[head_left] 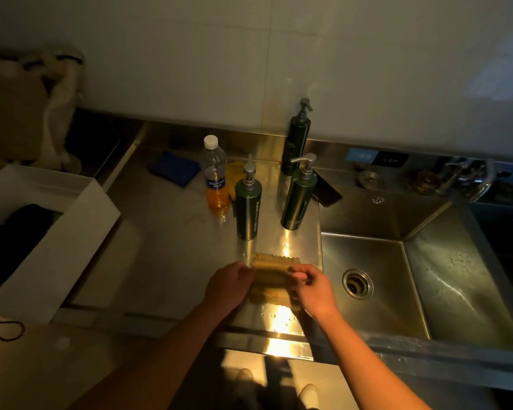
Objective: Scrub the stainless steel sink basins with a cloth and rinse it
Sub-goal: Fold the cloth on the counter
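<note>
A yellow-brown ribbed cloth [271, 276] lies folded on the steel counter [172, 255], just left of the sink basin [376, 279]. My left hand [228, 287] grips the cloth's left edge and my right hand [311, 288] pinches its right edge, both a little above the counter. The basin has a round drain [357, 284] in its floor and a sloped steel wall on its right. The tap fittings [456, 176] sit at the back right, dim and hard to make out.
Three dark green pump bottles [248, 211] [298, 199] [295, 143] and a plastic bottle of orange liquid [215, 173] stand behind the cloth. A blue cloth [175, 168] and a dark phone [326, 190] lie further back. A white box [57, 229] sits at the left.
</note>
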